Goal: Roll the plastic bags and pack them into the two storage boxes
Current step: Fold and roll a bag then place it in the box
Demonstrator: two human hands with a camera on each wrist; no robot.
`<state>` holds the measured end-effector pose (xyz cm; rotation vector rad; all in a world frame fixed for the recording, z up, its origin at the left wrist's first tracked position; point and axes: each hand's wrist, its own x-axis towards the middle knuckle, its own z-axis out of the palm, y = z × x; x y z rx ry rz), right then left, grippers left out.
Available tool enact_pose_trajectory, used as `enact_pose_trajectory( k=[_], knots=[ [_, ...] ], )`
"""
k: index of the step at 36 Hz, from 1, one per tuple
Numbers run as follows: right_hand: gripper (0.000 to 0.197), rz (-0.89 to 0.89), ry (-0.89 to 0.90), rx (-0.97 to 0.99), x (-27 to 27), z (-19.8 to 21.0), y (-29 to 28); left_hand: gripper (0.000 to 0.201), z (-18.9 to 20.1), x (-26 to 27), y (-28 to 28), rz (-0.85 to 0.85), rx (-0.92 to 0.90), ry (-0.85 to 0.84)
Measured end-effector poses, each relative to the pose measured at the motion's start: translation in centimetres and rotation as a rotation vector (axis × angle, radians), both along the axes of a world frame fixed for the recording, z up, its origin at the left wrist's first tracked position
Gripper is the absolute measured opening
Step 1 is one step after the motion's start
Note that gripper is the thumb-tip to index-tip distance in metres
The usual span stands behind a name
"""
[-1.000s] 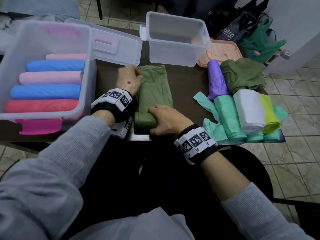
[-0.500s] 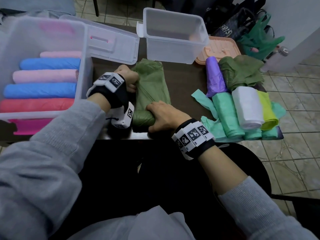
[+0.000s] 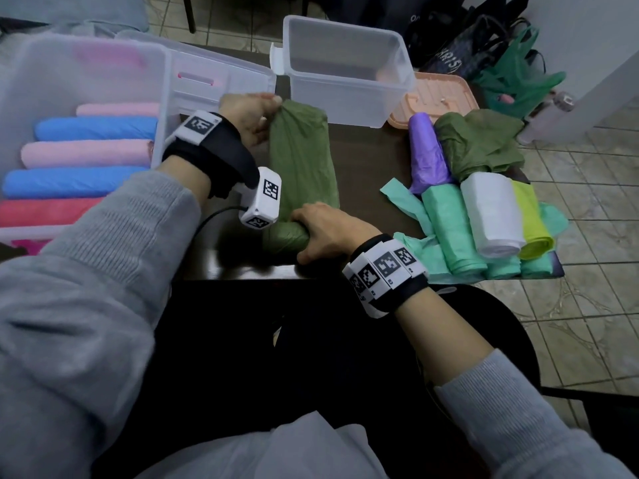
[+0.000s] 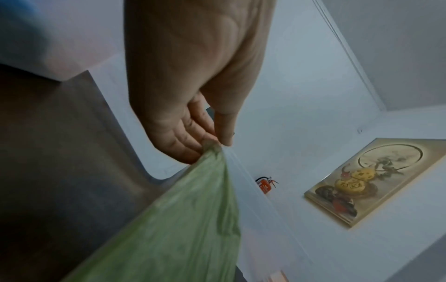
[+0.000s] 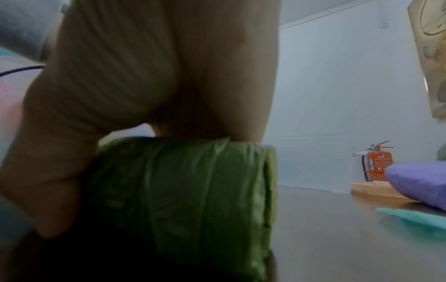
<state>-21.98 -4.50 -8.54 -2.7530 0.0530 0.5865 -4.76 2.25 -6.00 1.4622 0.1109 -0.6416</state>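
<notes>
- The right hand (image 3: 325,233) curls over the rolled near end of an olive-green plastic bag (image 3: 301,160) at the desk's front edge, while the left hand (image 3: 249,115) pinches the bag's far end between thumb and fingertips (image 4: 193,150), lifting it off the dark desk (image 3: 366,167); the roll looks barely begun, with most of the bag still flat.
- The large clear storage box (image 3: 162,98) at the desk's left edge already holds a row of rolled bags in pink, blue and red (image 3: 83,157), and appears nearly full.
- The smaller clear storage box (image 3: 349,95) at the desk's back edge shows nothing inside; its peach lid (image 3: 435,98) lies just beside it.
- Along the desk's right edge wait a purple roll (image 3: 427,157), a white roll (image 3: 491,216), mint-green rolls (image 3: 449,229), a yellow-green roll (image 3: 532,226) and a crumpled olive bag (image 3: 480,143), so much packing seems left.
- The room has a tiled floor (image 3: 581,188), dark carrier bags (image 3: 463,53) on it, white walls, a framed picture (image 4: 371,179) and a red fire extinguisher (image 5: 378,162).
</notes>
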Motion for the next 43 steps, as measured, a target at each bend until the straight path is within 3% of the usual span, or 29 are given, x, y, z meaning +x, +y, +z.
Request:
enact_pose_trajectory(
  k=[2,6,8,10,14,17,21,25,28,34,37,43],
  knots=[
    [0.049,0.0,-0.003,0.004,-0.1,0.0,0.0,0.012,0.5,0.5,-0.1,0.067,-0.002,-0.059],
    [0.05,-0.009,0.008,0.012,0.0,0.0,0.0,0.026,0.1,1.2,0.1,0.004,0.384,-0.313],
    [0.05,-0.008,0.011,0.011,0.1,0.0,0.0,0.017,-0.3,0.7,0.3,-0.133,0.532,-0.47],
    [0.048,-0.011,0.012,0.017,0.1,0.1,0.0,0.021,-1.1,-0.1,0.5,-0.34,0.637,-0.614],
    [0.047,-0.018,-0.002,0.031,0.1,0.0,0.0,0.028,-2.1,-1.8,0.6,-0.674,0.798,-0.734],
    [0.049,-0.01,-0.017,0.025,0.0,-0.1,-0.1,0.032,-3.2,-2.1,0.5,-0.603,0.924,-0.747],
    [0.051,-0.015,-0.019,0.033,-0.1,-0.2,-0.2,0.034,-3.3,-2.0,0.3,-0.23,0.998,-0.674],
    [0.049,-0.017,-0.007,0.034,0.1,-0.3,-0.2,0.049,-3.7,-1.8,0.3,-0.291,0.964,-0.513],
    [0.047,-0.021,-0.001,0.04,0.2,-0.3,-0.1,0.032,-4.3,-0.9,0.2,-0.334,0.863,-0.374],
    [0.047,-0.019,-0.003,0.046,0.2,-0.3,-0.2,0.029,-2.6,-1.0,0.3,-0.418,0.428,0.035],
    [0.045,-0.015,-0.005,0.041,0.3,-0.3,-0.2,0.033,-1.2,-1.3,0.3,-0.437,0.335,0.064],
    [0.047,-0.021,0.015,0.055,0.4,-0.2,-0.2,0.031,-0.4,-1.2,0.0,-0.486,0.389,0.085]
  ],
)
